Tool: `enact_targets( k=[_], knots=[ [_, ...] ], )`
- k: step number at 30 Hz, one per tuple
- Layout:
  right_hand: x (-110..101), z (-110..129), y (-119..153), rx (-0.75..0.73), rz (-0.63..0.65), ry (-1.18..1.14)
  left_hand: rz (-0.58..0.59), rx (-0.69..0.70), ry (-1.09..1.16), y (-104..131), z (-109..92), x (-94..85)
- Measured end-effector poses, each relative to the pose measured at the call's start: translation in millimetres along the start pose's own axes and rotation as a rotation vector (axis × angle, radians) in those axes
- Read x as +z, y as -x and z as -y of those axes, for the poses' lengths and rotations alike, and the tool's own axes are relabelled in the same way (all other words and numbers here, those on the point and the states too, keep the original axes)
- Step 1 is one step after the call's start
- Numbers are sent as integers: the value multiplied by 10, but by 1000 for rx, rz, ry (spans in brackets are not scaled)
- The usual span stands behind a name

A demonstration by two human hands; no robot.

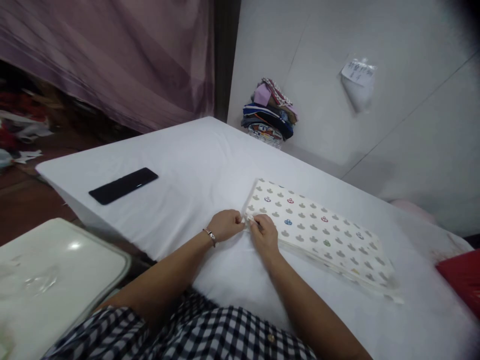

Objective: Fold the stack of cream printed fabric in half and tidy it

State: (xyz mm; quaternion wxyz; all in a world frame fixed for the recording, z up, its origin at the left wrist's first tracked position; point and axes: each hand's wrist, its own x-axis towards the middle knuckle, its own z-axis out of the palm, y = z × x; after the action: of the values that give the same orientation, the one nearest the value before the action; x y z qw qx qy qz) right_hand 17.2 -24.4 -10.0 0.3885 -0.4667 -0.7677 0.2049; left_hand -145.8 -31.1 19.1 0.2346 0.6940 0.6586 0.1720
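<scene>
A long folded cream cloth (307, 225) with a grey, red, blue and green printed pattern lies on the white-covered table. My right hand (265, 234) is closed in a pinch on its near left corner, where the fabric is bunched up. Just left of it, my left hand (226, 225), with a bracelet on the wrist, has its fingers closed together at the same bunched edge. Between the two hands a small whitish bit of the cloth shows. The fingertips partly hide what they grip.
A black phone (123, 186) lies on the white table cover (195, 160) to the left. Folded clothes (268, 112) are stacked by the wall. A plastic pouch (358, 82) hangs there. A white stool (63, 270) stands near left, a red object (463, 280) at right.
</scene>
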Motion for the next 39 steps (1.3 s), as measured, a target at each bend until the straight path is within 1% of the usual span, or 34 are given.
enact_targets(
  k=[4,6,9,11,14,18,21,26,29,32,34,36,37,39],
  knots=[
    [9,2,17,-56,12,45,-1,-28,160,14,-1,-11],
    [10,8,22,-81,29,76,48,-86,327,15,1,6],
    [10,12,27,-101,38,97,138,-182,640,2,14,57],
    [10,12,30,-114,42,110,148,-204,786,-13,28,88],
    [9,14,40,-133,52,138,145,-231,909,-37,40,98],
    [10,27,53,-172,87,190,178,-310,1052,-43,17,49],
    [12,42,50,-201,112,244,174,-308,1045,-38,-7,24],
    [-6,92,55,-206,166,302,132,-301,970,-53,0,55],
    [-23,141,89,-195,205,304,125,-284,966,-68,27,67],
    [-57,166,114,-182,223,254,145,-267,961,-91,76,70],
    [-123,146,111,-175,211,180,153,-251,937,-115,117,77],
    [-239,85,106,-171,179,136,163,-227,905,-136,149,84],
    [-312,41,111,-165,164,148,166,-216,885,-142,156,86],
    [-457,-65,147,-136,162,244,155,-197,826,-143,147,82]
  ],
)
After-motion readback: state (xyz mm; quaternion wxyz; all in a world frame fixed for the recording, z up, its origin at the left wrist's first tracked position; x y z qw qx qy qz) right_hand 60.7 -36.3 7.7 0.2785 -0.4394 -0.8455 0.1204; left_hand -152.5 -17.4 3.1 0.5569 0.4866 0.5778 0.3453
